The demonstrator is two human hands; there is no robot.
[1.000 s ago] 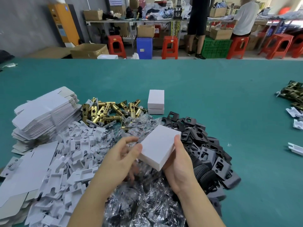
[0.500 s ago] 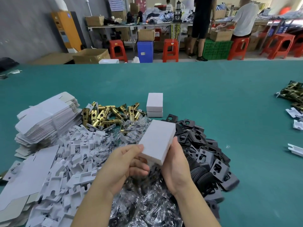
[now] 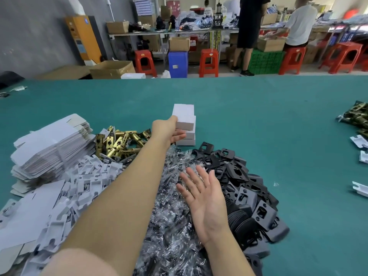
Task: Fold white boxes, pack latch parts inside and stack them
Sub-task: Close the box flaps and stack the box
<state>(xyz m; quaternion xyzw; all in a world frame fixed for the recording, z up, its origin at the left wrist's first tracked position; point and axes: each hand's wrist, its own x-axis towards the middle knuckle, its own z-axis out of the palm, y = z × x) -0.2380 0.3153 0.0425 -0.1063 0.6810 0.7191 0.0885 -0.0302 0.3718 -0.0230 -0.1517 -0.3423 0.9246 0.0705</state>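
Note:
My left hand (image 3: 168,130) reaches far forward and grips a closed white box (image 3: 184,116) by its near end, holding it on top of the small stack of white boxes (image 3: 187,139) on the green table. My right hand (image 3: 205,198) hovers open, palm up, fingers spread, over a heap of clear plastic bags (image 3: 173,196) with dark parts inside. Brass latch parts (image 3: 117,141) lie left of the stack. Black strike plates (image 3: 239,182) are piled to the right.
Flat unfolded white box blanks (image 3: 49,144) are stacked at the left, with white card inserts (image 3: 79,182) spread in front of them. More brass parts (image 3: 356,114) and white inserts (image 3: 358,142) lie at the right edge. Beyond the table stand red stools, crates and two people.
My left hand carried the closed white box forward from in front of me onto the box stack. My right hand let go of the box and now stays open over the bags.

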